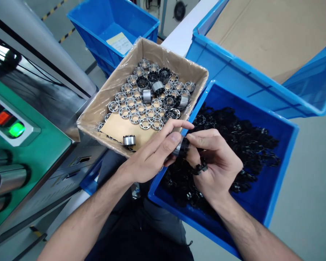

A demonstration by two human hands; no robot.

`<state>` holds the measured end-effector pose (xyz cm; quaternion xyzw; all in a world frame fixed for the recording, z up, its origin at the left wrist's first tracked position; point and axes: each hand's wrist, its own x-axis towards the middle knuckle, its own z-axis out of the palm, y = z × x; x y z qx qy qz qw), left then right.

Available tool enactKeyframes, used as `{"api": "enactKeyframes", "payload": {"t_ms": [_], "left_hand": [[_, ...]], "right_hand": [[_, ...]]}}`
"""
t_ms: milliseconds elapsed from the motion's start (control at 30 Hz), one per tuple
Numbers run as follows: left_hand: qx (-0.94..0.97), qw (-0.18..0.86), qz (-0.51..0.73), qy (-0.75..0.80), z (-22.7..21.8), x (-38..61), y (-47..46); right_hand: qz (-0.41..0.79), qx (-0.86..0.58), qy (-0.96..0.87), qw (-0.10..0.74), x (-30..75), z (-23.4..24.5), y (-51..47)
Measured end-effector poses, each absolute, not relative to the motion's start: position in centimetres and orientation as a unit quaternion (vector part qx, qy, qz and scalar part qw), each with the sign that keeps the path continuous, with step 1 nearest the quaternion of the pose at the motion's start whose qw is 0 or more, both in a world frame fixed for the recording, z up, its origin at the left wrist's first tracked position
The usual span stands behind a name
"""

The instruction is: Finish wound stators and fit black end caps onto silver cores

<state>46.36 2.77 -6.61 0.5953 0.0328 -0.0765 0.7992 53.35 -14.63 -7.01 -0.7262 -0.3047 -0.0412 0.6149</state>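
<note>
Between both hands is a silver stator core [176, 150] with a black plastic end ring [184, 146] at its right side. My left hand [148, 156] grips the core from the left, thumb on top and index finger stretched over it. The fingers of my right hand [218, 157] pinch the black end ring from the right. A second black plastic ring [200, 167] sits in the curl of my right hand, against the palm. My fingers partly cover the core, so how far the end ring is seated cannot be seen.
A plastic-lined carton [97, 125] holds bare cores in rows and several black-ringed ones, one standing alone [129, 140] on cardboard. Black rings [241, 145] fill a blue bin [284, 159]. Other blue crates [220, 61] stand behind; a green machine panel [51, 145] is at left.
</note>
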Motion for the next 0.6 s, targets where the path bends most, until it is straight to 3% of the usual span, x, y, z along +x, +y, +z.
{"api": "enactKeyframes", "payload": {"t_ms": [133,233,333,467,600], "left_hand": [[0.585,0.809,-0.055,0.006,-7.5,46.7,2.8],[0.629,0.777,0.031,0.008,-7.4,46.9,4.0],[0.785,0.611,0.080,0.061,-5.6,46.8,6.4],[0.953,0.290,-0.019,0.088,-3.0,46.3,8.9],[0.974,0.193,-0.116,0.036,-2.7,46.0,9.6]], "right_hand": [[-0.074,-0.748,-0.323,0.576,53.5,-6.8,-14.7],[-0.061,-0.761,-0.345,0.546,54.4,-6.9,-15.1],[-0.009,-0.754,-0.318,0.575,55.6,-7.2,-15.5],[-0.008,-0.758,-0.278,0.590,56.3,-7.0,-16.0],[0.012,-0.748,-0.272,0.605,55.8,-6.7,-15.9]]}}
